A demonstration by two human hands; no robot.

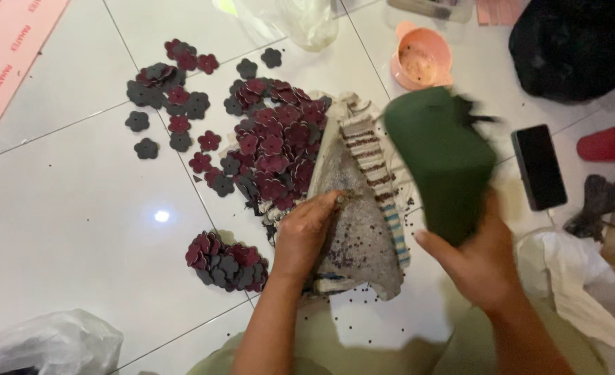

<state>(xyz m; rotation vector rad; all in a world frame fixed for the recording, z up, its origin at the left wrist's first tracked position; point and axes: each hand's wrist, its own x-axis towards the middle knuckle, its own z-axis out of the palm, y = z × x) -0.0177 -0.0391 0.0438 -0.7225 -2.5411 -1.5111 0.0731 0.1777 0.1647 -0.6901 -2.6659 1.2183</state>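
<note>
My left hand pinches the raised fold of a grey striped cloth, which is speckled with tiny dark bits. My right hand grips a dark green block, blurred, held just right of the cloth. Flower-shaped cut-outs in maroon and dark grey lie piled on the cloth's far side. A smaller heap of the same flowers sits by my left wrist. More loose flowers are scattered on the white tiled floor.
A pink bowl stands at the back. A black phone lies to the right. A black bag sits far right, a clear plastic bag at the top, white plastic near my right arm.
</note>
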